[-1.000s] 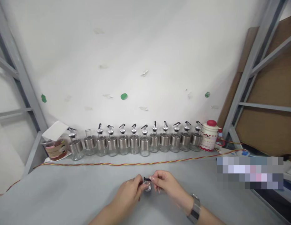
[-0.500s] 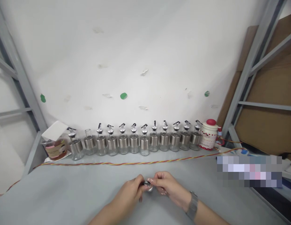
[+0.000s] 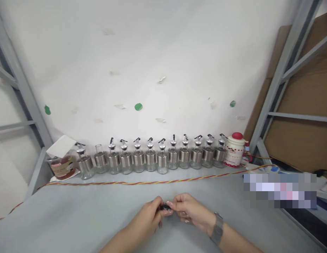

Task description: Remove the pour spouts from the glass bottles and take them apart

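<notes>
Above the middle of the grey tabletop (image 3: 73,218), both hands meet at a small black-and-silver pourer top (image 3: 166,207), similar to those on the bottles. My left hand (image 3: 150,214) is closed, pinching it between thumb and forefinger. From the other side, my right hand (image 3: 187,209) also grips it with thumb and fingertips, partly covering it. Behind them stands a row of glass bottles with steel bands, most topped by silver spouts with black flip levers. One bottle (image 3: 101,160) near the left end has a bare glass neck.
A red-and-yellow twisted cord (image 3: 158,182) crosses in front of the bottles. At the left is a tub of brown liquid (image 3: 63,169) with a white card on top. A white jar with a red knob (image 3: 234,153) stands right; beyond it, blurred items (image 3: 280,191).
The pourer top has turned between my fingers: its silver face showed before, and now mostly its black part does. Both hands have stayed in nearly the same place.
</notes>
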The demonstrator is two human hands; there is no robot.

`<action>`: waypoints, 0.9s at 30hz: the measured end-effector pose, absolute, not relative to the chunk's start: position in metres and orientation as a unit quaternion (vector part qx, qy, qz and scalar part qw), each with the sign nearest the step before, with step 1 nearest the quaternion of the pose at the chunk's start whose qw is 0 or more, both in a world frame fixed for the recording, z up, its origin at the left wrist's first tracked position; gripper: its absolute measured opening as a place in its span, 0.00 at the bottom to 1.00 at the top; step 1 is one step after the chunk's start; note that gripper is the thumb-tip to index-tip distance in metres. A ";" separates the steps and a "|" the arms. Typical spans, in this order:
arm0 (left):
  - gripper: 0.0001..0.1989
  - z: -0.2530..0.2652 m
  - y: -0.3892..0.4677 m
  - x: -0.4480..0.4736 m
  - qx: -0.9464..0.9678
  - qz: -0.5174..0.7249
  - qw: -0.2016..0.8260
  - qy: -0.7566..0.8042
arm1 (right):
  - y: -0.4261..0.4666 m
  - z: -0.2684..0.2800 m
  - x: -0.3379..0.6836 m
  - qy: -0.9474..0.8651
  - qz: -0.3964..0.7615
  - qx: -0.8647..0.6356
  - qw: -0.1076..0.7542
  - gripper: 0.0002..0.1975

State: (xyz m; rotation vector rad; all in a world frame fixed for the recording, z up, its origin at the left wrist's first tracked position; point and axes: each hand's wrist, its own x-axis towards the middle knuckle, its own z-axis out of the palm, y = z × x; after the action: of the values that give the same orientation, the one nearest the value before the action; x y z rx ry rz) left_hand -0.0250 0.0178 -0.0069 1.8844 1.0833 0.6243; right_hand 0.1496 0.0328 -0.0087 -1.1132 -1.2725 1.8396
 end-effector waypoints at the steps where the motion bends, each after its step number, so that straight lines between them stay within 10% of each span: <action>1: 0.08 -0.008 0.018 -0.025 0.752 0.250 0.431 0.432 | 0.033 -0.008 0.150 -0.482 0.699 -0.425 0.315 0.18; 27: 0.12 -0.018 0.027 -0.023 0.684 0.277 0.529 0.419 | 0.033 -0.011 0.151 -0.477 0.716 -0.393 0.326 0.15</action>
State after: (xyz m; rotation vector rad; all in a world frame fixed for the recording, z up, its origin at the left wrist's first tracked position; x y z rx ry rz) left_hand -0.0235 0.0270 -0.0182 1.6337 1.0004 0.6621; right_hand 0.1508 0.0335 -0.0106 -1.0291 -1.2490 1.8769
